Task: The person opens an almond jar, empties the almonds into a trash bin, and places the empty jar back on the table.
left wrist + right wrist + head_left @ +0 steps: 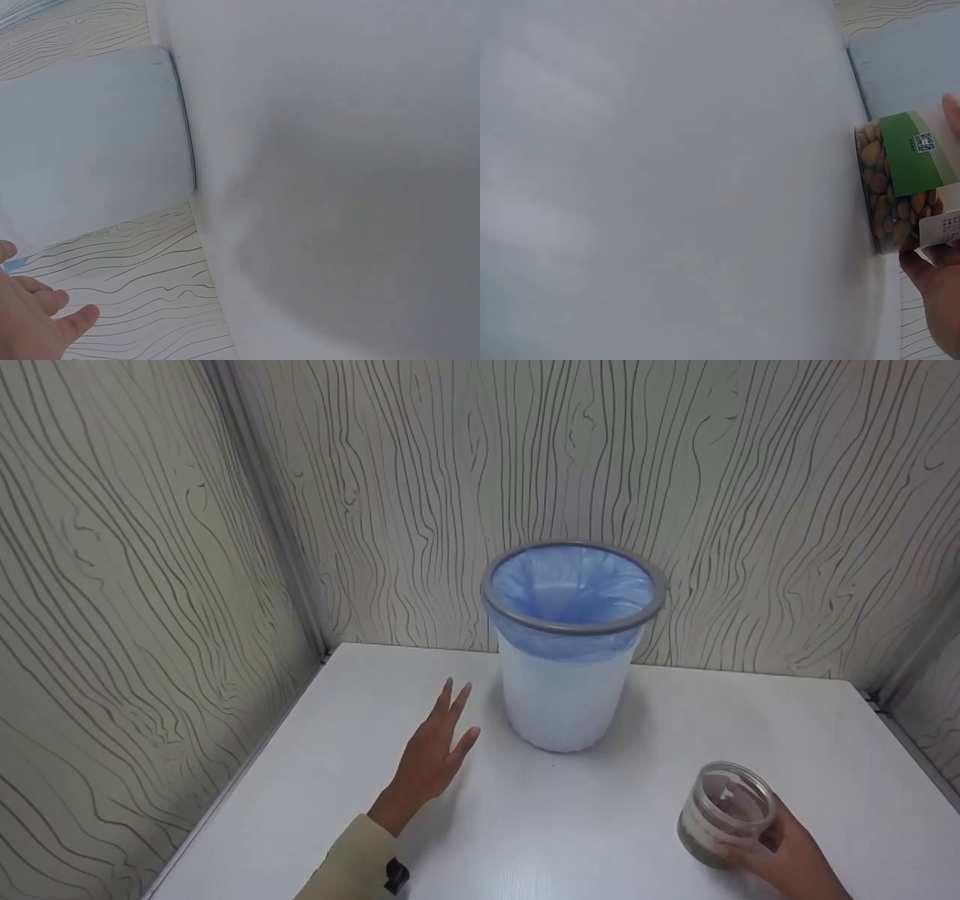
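Observation:
My right hand [799, 851] grips a clear round jar [709, 825] from its right side, low over the front right of the table. In the right wrist view, almonds [900, 217] show through the jar's wall, with a green and white label [915, 157] wrapped around it. My left hand [424, 761] holds nothing; its fingers are extended and spread above the table, left of a white trash bin [562, 697]. A blue liner [525, 585] is folded over the bin's mouth under a grey ring. The bin stands upright, apart from both hands.
The white table [300, 810] ends at a back wall [405, 510] with a wood-grain line pattern. Similar panels [135, 607] rise at the left and right sides. The bin stands near the table's back edge.

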A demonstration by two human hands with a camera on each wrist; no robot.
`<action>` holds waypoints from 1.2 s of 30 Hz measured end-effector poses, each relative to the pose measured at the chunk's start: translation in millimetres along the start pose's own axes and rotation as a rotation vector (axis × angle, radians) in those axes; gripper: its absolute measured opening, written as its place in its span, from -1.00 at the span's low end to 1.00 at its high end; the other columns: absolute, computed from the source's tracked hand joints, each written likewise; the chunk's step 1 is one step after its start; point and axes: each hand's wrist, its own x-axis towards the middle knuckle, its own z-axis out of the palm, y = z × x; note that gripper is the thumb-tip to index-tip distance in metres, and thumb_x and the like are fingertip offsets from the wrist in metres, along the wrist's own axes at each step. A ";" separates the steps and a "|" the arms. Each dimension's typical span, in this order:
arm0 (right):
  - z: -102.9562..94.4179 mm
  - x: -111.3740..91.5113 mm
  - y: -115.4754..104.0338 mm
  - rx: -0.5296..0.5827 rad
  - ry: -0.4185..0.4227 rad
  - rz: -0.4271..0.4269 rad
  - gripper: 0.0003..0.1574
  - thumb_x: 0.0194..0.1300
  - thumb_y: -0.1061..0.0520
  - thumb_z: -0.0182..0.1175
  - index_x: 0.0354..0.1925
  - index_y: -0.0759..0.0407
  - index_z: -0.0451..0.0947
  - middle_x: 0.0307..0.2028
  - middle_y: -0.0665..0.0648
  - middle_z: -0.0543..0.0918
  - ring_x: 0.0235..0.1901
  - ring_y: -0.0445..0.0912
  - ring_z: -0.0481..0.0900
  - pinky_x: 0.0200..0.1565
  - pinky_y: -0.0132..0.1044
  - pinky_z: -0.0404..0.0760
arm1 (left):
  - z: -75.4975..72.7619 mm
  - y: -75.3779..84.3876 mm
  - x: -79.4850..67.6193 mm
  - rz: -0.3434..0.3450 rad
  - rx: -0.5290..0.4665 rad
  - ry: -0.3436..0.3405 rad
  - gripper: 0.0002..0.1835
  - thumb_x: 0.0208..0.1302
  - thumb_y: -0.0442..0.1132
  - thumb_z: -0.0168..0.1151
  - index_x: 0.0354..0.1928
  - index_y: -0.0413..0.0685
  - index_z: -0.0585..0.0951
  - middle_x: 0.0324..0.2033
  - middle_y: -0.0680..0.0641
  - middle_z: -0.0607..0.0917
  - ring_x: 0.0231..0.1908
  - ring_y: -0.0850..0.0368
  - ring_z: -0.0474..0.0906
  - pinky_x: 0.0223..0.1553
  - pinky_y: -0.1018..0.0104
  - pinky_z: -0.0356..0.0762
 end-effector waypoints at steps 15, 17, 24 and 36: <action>7.0 2.7 -2.9 0.017 0.009 0.041 0.36 0.18 -0.10 0.52 0.56 0.34 -0.13 0.39 0.45 0.30 0.34 0.31 0.34 -0.01 -0.64 0.42 | 1.5 1.7 -1.7 -0.005 -0.013 -0.020 -0.28 0.58 0.11 -0.01 0.64 0.23 0.01 0.60 -0.13 0.00 0.52 -0.12 0.10 0.37 -0.21 0.27; 7.1 3.6 -3.7 0.017 0.007 0.037 0.35 0.18 -0.10 0.52 0.56 0.33 -0.12 0.39 0.45 0.31 0.34 0.30 0.35 -0.01 -0.62 0.43 | 1.5 1.5 -1.9 -0.003 -0.014 -0.016 -0.28 0.58 0.13 -0.02 0.64 0.23 0.01 0.60 -0.13 0.00 0.53 -0.12 0.09 0.37 -0.21 0.26; 7.3 4.7 -9.1 -0.004 0.011 0.034 0.36 0.17 -0.12 0.52 0.57 0.30 -0.11 0.40 0.42 0.31 0.34 0.19 0.36 -0.01 -0.63 0.42 | 1.8 0.8 -1.7 -0.005 -0.012 -0.016 -0.28 0.58 0.18 -0.07 0.64 0.24 0.01 0.60 -0.13 0.00 0.52 -0.12 0.11 0.37 -0.20 0.27; 12.6 6.3 -17.0 -0.069 0.040 -0.008 0.40 0.10 -0.20 0.55 0.55 0.28 -0.05 0.38 0.42 0.33 0.35 0.29 0.32 0.24 -0.04 0.52 | 5.4 3.5 -3.4 0.026 -0.003 -0.006 -0.27 0.57 0.16 -0.04 0.63 0.21 0.02 0.59 -0.19 0.03 0.49 -0.14 0.19 0.33 -0.18 0.34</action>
